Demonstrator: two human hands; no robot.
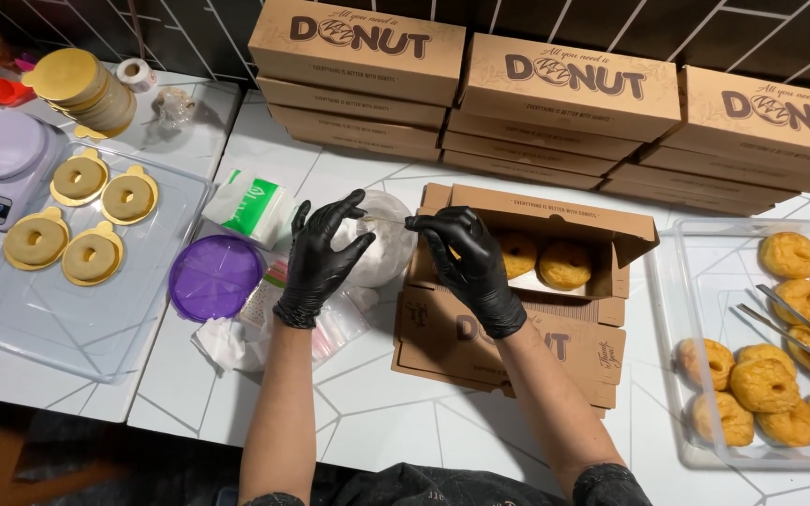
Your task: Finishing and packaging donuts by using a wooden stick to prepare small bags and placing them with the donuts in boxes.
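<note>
Head view is showing two black-gloved hands being held just above the near-left corner of an open cardboard box [602, 245], which is serving as the landmark. A thin strip or film edge [388, 220], too slight to be identified, is being pinched between them: its left end is being gripped by the fingertips of the left hand [322, 255], whose other fingers are being kept spread, and its right end by the closed thumb and forefinger of the right hand [469, 260]. The strip's long axis is being held level, running left to right, with a clear plastic tub [388, 245] lying directly under it at the box's left side; both hands are about equally near, the left one being closer to the tub. Two glazed doughnuts [564, 264] are being kept inside the box, toward its back wall. A flattened brown carton [574, 349] with dark lettering is lying against the box's near side. Stacks of closed brown boxes [569, 98] with dark printed lids are standing behind it. To its left, a green-and-white packet [253, 204], a purple round lid [215, 276] and small clear bags [335, 323] are lying on the bench [396, 422]. Further left, a clear tray [67, 319] is carrying doughnuts on gold card rounds [92, 255]. To the right, a clear tub of doughnuts [705, 375] with metal tongs [799, 323] is being kept.
</note>
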